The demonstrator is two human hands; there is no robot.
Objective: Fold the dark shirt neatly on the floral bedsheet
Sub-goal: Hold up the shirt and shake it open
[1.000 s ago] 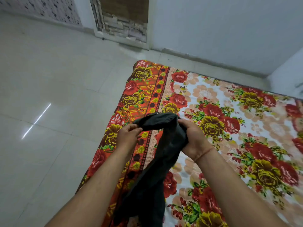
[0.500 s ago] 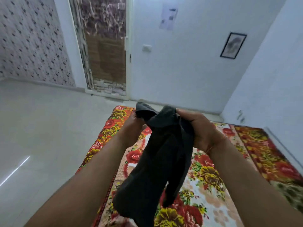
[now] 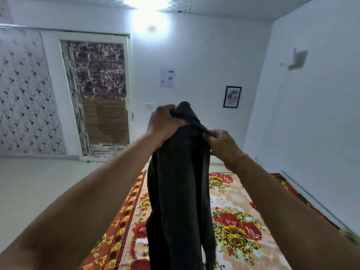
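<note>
- Dark shirt point(image 3: 179, 182): held up in the air in front of the person, over the bedsheet point(image 3: 235, 213). It hangs as one long bunched column. Its lower end runs out of the bottom of the view, so I cannot tell whether it touches the sheet.
- Left hand point(image 3: 162, 123): fingers curled tight round the top of the bunch, with a small peak of cloth above the fist.
- Right hand point(image 3: 222, 145): lower and to the right, thumb and fingers pinching a folded edge of the shirt.
- Risk 1: the cloth is gathered and no sleeves or hem can be made out. Laid down like this, it would likely trap creases.
- Risk 2: the right-hand pinch has little cloth in it, so a shake to open the shirt could pull that edge free.
- Risk 3: the hanging shirt hides the middle of the sheet, so it could land skewed or over the orange border.
- Surface: the sheet has red and yellow flowers on a pale ground and lies flat on a pale floor point(image 3: 39, 182), near the right wall.
- Room: white walls, a door point(image 3: 101, 94) with marbled covering, speckled wallpaper point(image 3: 23, 94) to its left, a framed picture point(image 3: 232, 97), a paper notice point(image 3: 167, 77), and a bright ceiling light point(image 3: 150, 22).
</note>
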